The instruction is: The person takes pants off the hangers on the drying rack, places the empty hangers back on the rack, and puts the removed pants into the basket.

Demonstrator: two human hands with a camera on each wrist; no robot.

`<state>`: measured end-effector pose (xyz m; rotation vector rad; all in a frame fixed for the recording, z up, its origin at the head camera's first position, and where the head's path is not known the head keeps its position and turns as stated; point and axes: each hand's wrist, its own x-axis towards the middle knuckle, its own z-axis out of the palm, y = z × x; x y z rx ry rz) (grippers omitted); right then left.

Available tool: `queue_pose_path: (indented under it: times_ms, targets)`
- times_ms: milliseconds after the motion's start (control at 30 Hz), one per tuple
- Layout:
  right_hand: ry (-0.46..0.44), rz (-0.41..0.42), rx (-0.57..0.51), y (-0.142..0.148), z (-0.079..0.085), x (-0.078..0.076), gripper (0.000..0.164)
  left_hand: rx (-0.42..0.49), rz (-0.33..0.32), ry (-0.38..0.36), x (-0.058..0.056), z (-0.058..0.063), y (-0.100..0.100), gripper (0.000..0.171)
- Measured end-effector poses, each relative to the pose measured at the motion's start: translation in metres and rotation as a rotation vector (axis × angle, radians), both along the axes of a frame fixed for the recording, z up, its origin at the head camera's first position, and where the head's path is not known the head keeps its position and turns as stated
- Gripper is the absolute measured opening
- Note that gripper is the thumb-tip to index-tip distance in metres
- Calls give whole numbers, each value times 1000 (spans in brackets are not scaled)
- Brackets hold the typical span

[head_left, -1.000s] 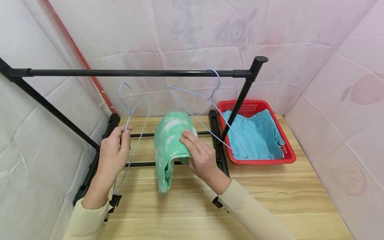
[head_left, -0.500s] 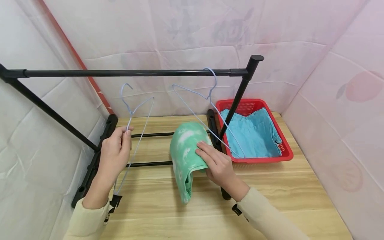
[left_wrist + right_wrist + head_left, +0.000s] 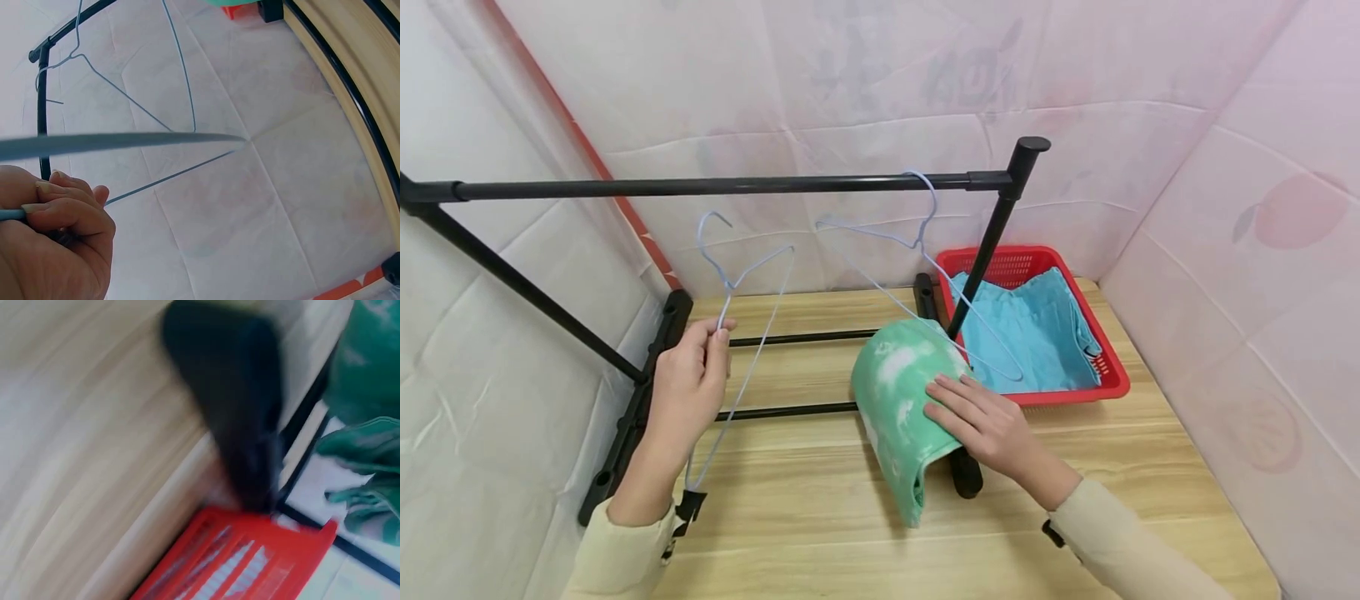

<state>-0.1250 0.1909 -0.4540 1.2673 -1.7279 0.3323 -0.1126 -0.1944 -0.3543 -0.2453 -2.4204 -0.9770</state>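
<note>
My left hand point(image 3: 688, 379) pinches one arm of a light-blue wire clothes hanger point(image 3: 758, 354), which stands upright, its hook free below the rack's bar. In the left wrist view, my left hand's curled fingers point(image 3: 75, 215) close round the wire. My right hand point(image 3: 988, 425) grips a folded green-and-white garment point(image 3: 898, 392) above the table, fingers flat on top and thumb hidden beneath. Its folded layers droop toward the front. In the right wrist view, the green garment point(image 3: 369, 369) shows at the right edge, and the right hand is out of sight.
A black rack point(image 3: 737, 185) spans the table point(image 3: 790, 533), with a second blue hanger point(image 3: 917, 243) hooked near its right end. Behind its right post stands a red basket point(image 3: 1108, 367) with a folded blue garment point(image 3: 1030, 333) inside. The rack's right foot point(image 3: 966, 475) lies under the green garment.
My right hand has carried the green garment rightward and toward the front, close to the rack's right foot and the basket. My left hand and its hanger stay nearly in place.
</note>
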Motion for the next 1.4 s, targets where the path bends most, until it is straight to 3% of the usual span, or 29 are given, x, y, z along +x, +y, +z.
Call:
queue_pose_path:
  times_ms: [200, 300, 600, 733, 933, 1133, 1400]
  targets:
    - [-43, 33, 204, 39, -6, 0, 31, -7, -2, 0, 0, -2, 1, 28]
    - [-83, 15, 252, 49, -8, -1, 33, -5, -9, -5, -1, -2, 2, 28]
    - [-202, -84, 197, 57, -22, 8, 37, 9, -32, -4, 1, -3, 5, 28]
    - [-165, -89, 156, 52, -22, 12, 35, 4, -22, -6, 1, -4, 3, 27]
    - [30, -67, 169, 40, -9, 14, 41, 5, -22, -17, 1, -5, 2, 27]
    - [51, 24, 183, 36, 12, 12, 28, 5, -30, -25, 0, -6, 3, 29]
    - [117, 58, 146, 32, 49, -1, 20, 8, -29, -31, -2, -6, 3, 29]
